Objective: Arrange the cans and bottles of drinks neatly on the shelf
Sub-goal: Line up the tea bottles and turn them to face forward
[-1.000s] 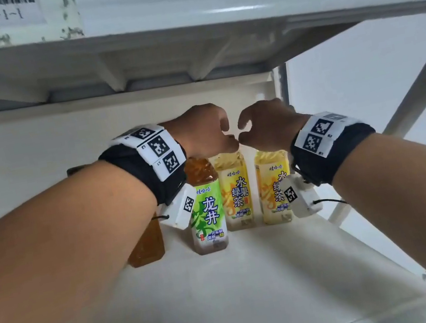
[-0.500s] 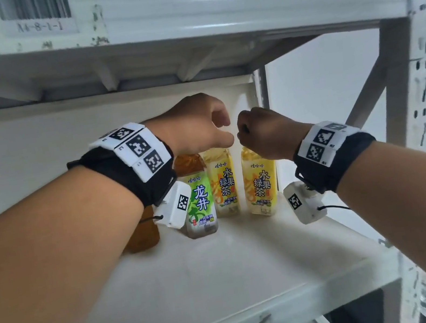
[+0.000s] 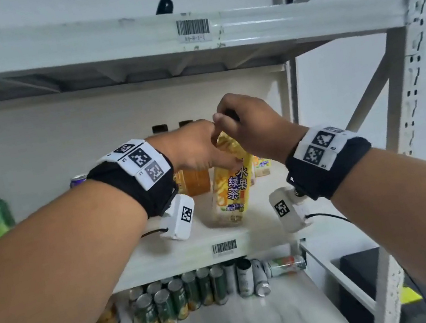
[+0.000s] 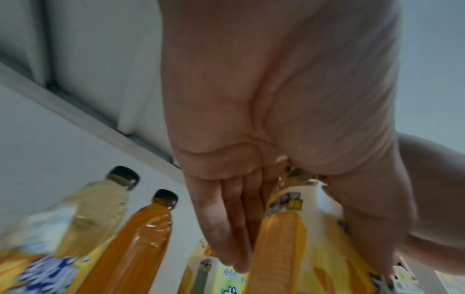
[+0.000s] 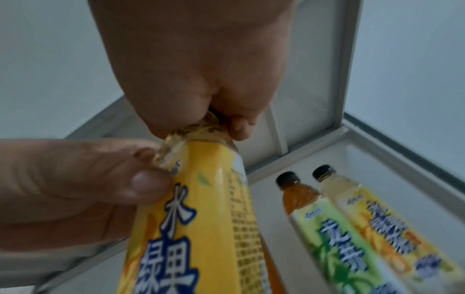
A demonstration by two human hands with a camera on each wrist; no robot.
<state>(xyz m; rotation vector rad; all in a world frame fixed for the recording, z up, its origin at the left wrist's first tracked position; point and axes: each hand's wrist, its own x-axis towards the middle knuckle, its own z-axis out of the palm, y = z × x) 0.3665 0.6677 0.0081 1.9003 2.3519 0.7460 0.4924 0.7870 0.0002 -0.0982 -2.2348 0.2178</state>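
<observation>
The right hand (image 3: 251, 126) has its grip closed around the neck of the tilted yellow tea bottle (image 3: 232, 186), which looks full, heavy and smooth, while the left hand (image 3: 198, 149) lays nearly straight fingers on its shoulder.

Left hand on a yellow-labelled bottle

The left hand (image 4: 289, 119) fills the centre and upper right of the frame, its straight fingers (image 4: 226, 228) lying along the yellow-labelled bottle (image 4: 297, 238) at lower centre. At lower left stand a pale bottle (image 4: 95, 208) and an orange bottle (image 4: 141, 234), both black-capped, before the white shelf wall (image 4: 62, 149).
</observation>
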